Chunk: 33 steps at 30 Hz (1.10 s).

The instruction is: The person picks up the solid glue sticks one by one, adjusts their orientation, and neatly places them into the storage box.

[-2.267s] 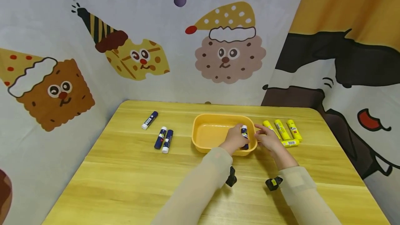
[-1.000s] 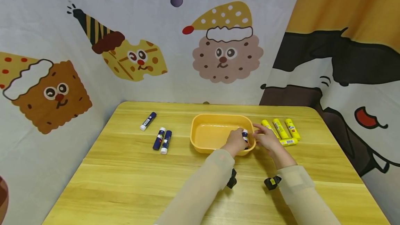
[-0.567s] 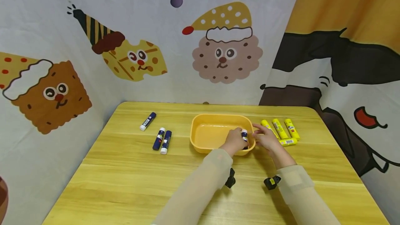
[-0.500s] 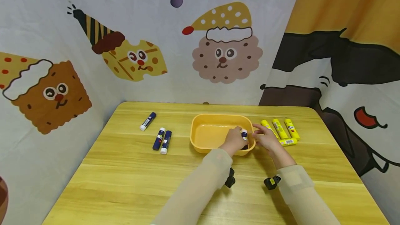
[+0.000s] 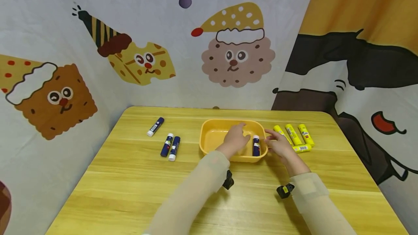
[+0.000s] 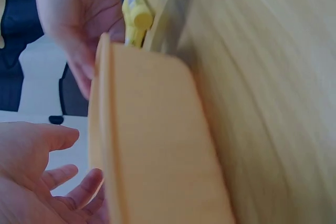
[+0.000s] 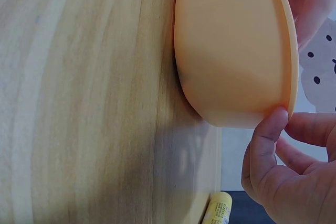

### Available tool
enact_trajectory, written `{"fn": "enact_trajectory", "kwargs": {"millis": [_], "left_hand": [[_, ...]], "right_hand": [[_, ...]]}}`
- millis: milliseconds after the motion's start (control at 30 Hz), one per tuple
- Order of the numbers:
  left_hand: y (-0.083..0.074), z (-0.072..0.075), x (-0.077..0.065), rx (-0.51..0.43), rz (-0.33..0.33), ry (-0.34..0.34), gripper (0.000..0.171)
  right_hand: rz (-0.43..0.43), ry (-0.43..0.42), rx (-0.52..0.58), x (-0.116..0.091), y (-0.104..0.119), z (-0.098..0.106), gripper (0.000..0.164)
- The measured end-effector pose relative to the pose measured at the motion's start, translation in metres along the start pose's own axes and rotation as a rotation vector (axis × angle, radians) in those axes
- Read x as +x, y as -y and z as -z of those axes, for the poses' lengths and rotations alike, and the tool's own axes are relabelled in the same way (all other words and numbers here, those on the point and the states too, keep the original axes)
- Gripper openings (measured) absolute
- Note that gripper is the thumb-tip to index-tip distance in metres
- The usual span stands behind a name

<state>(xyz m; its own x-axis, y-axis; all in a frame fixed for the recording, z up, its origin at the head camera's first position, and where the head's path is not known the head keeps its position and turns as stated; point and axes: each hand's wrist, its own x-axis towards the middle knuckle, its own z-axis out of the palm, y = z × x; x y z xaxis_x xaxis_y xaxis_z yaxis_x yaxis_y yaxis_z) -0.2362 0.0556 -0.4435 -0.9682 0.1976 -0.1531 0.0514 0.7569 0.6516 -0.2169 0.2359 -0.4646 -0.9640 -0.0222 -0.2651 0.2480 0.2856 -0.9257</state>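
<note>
A shallow orange-yellow plastic tub (image 5: 206,144) sits on the table. Inside it, along the right end, lies a dark blue glue stick (image 5: 256,147) with a white cap. My left hand (image 5: 233,141) is over the tub, left of that glue stick, its fingers spread and holding nothing; the left wrist view shows the thumb apart from the fingers. My right hand (image 5: 281,148) pinches the tub's right rim between thumb and finger, as the right wrist view shows at the tub's corner (image 7: 247,98).
To the left lie three more blue glue sticks, one farther back (image 5: 155,126) and a pair (image 5: 171,147) side by side. Several yellow glue sticks (image 5: 293,135) lie behind and right of my right hand. A printed cloth (image 5: 196,93) rises behind the wooden table (image 5: 130,184).
My left hand has let go of the blue glue stick, leaving it in the tub's right end, and has moved left with fingers spreading. The right hand stays at the rim.
</note>
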Motion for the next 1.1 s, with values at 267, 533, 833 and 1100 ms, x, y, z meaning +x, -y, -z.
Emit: {"fn": "enact_trajectory", "kwargs": {"millis": [267, 533, 833, 1100], "left_hand": [[0.025, 0.032, -0.001, 0.091, -0.137, -0.043, 0.056], [0.062, 0.068, -0.007, 0.161, -0.249, -0.112, 0.056], [0.109, 0.104, -0.012, 0.149, -0.236, -0.264, 0.064], [0.165, 0.132, -0.017, 0.175, -0.191, -0.365, 0.061]], "right_hand": [[-0.013, 0.003, -0.006, 0.000, 0.002, 0.000, 0.052], [-0.032, 0.006, -0.006, 0.000, 0.002, 0.000, 0.053], [-0.037, 0.015, -0.010, 0.001, 0.002, 0.000, 0.053], [-0.041, 0.009, -0.021, 0.000, 0.003, 0.000, 0.053]]}}
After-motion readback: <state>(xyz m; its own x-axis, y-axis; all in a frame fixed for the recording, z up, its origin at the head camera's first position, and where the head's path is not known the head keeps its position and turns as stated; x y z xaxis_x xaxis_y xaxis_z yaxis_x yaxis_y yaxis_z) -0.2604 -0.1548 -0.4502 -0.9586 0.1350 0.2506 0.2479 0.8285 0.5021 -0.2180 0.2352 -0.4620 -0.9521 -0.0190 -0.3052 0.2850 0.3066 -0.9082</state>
